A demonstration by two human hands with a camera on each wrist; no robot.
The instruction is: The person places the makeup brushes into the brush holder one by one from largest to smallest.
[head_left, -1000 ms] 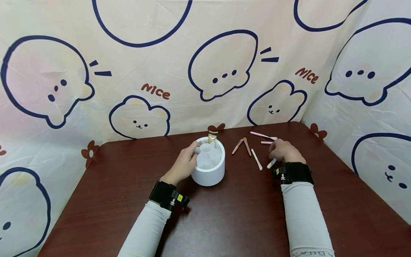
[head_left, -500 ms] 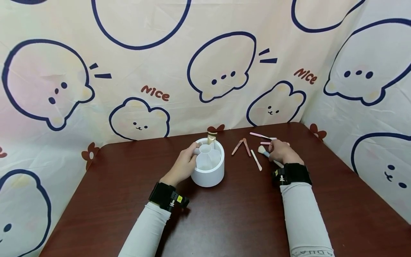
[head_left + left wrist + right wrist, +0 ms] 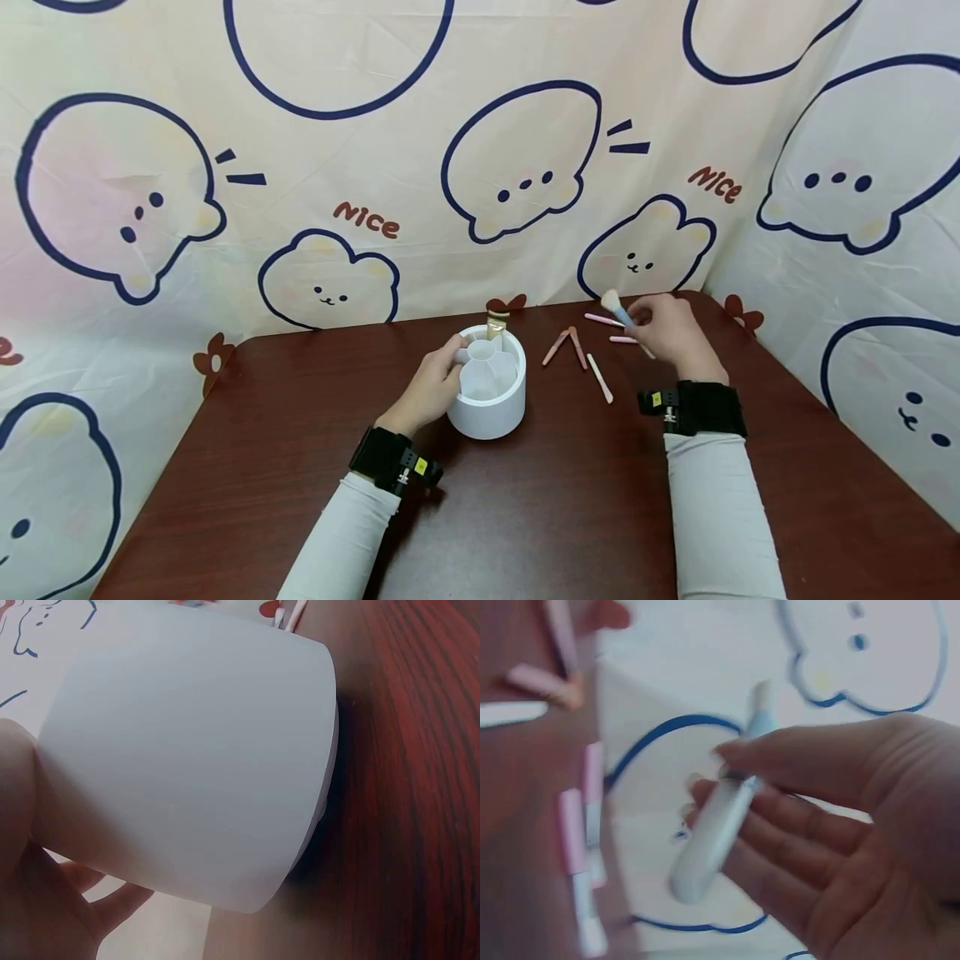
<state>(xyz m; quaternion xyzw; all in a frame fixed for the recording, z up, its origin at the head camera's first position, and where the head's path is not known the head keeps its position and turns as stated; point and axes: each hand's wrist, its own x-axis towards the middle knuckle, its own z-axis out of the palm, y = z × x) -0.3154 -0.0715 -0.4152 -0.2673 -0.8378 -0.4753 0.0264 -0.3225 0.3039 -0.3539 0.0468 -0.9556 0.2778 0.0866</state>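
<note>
My left hand grips the rim of a white round brush holder with inner compartments, thumb outside in the left wrist view. One gold-ferruled makeup brush stands in the holder's back compartment. Right of it, my right hand pinches a makeup brush with pale bristles and a blue ferrule, held above the table. Its white handle points out between thumb and fingers in the blurred right wrist view.
Several more makeup brushes lie on the dark brown table: a white one, two brownish-pink ones and pink ones near the right hand. A patterned cloth hangs along the table's back edge.
My right hand has picked the blue-ferruled makeup brush up off the table and raised it toward the back. The left hand and holder have stayed in place.
</note>
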